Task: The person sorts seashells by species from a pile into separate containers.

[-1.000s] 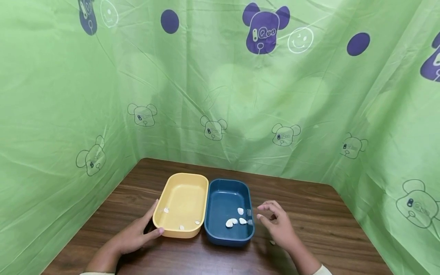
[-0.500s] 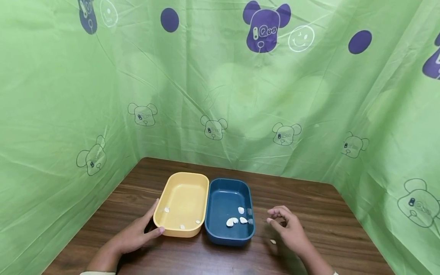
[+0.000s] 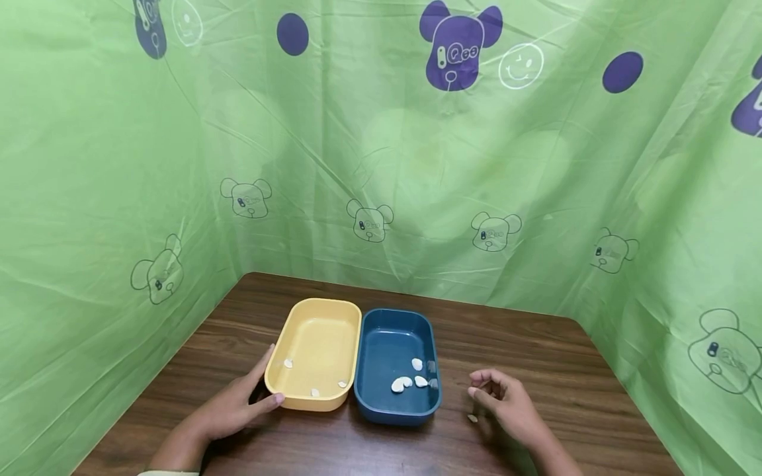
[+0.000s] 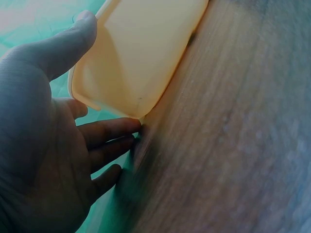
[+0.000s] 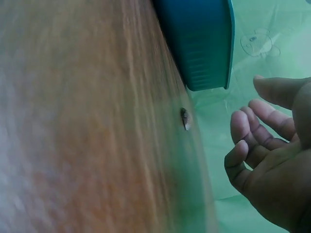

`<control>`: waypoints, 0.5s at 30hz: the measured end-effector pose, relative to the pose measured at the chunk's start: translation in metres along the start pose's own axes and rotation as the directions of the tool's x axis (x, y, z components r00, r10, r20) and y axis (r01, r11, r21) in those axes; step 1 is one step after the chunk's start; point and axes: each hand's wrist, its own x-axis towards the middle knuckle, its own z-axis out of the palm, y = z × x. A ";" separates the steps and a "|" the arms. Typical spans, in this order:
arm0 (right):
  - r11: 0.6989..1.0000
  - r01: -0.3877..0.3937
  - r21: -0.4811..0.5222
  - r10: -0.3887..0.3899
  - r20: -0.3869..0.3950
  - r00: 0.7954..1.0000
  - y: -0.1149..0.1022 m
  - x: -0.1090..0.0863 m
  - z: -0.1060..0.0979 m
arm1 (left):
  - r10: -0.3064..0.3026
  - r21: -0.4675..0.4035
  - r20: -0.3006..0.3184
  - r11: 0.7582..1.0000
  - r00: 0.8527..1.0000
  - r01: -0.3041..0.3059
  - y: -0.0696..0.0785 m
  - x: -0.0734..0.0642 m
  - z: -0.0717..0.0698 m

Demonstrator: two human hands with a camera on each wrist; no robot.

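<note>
My left hand (image 3: 238,400) rests against the near left corner of a yellow plastic bin (image 3: 318,402), its thumb on the front wall and its fingers along the side. Several small whitish shell-like pieces (image 3: 288,363) lie inside that bin. Right beside it stands a dark blue bin (image 3: 395,418), with several larger white pieces (image 3: 397,385) on its floor. To the right, my right hand (image 3: 506,402) hovers with loosely bent fingers and nothing visible in them. Just left of and below its fingers, a small pale piece (image 3: 473,418) lies on the table, showing dark and light in the right wrist view (image 5: 185,119).
Both bins stand on a dark brown wooden table (image 3: 536,344). A green curtain (image 3: 417,165) printed with purple and outlined bear heads hangs around the back and sides.
My right hand has moved right and nearer to me, away from the blue bin, uncovering the small piece on the table. The left hand and both bins stay in place.
</note>
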 end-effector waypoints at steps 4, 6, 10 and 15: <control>0.999 -0.031 0.009 0.030 0.049 0.998 0.008 0.001 -0.001 | 0.001 0.007 -0.001 1.000 1.000 -0.001 -0.001 -0.001 0.000; 0.999 -0.043 0.005 0.042 0.071 0.997 0.012 0.002 -0.002 | 0.004 0.009 -0.005 1.000 1.000 -0.004 0.000 -0.001 0.000; 0.998 -0.055 -0.013 0.056 0.109 0.992 0.018 0.003 -0.004 | 0.015 0.014 -0.012 1.000 1.000 -0.015 0.000 0.000 -0.001; 0.999 0.015 -0.044 -0.007 0.177 0.984 0.027 0.002 -0.010 | 0.016 0.020 -0.010 1.000 1.000 -0.016 0.001 0.000 -0.001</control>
